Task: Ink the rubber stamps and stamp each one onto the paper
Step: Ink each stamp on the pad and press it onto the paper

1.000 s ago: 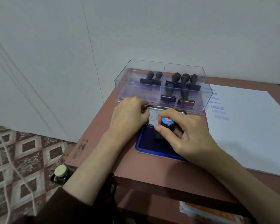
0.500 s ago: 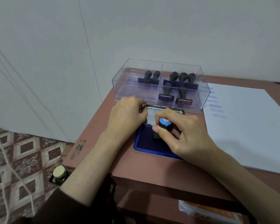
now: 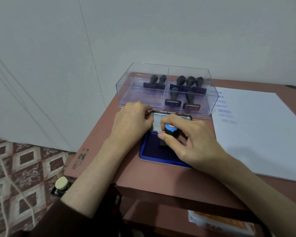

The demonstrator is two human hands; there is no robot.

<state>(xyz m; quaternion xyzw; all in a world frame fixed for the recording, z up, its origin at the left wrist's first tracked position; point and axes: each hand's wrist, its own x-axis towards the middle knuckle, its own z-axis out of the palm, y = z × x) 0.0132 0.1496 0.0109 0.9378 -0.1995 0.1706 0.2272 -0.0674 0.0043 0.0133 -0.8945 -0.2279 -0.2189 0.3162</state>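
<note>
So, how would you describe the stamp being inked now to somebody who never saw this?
On the reddish-brown table, before the clear plastic box, lies a dark-blue ink pad. The right hand pinches a black stamp with light-blue round cap on it; all other stamps sit in the box.

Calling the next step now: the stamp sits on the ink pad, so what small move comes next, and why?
Probably lift the stamp straight off the ink pad and carry it right to the paper. The right hand grips it base-down on the pad, the left hand holds the pad's lid, and bare paper lies on the near side of the blue prints.
</note>
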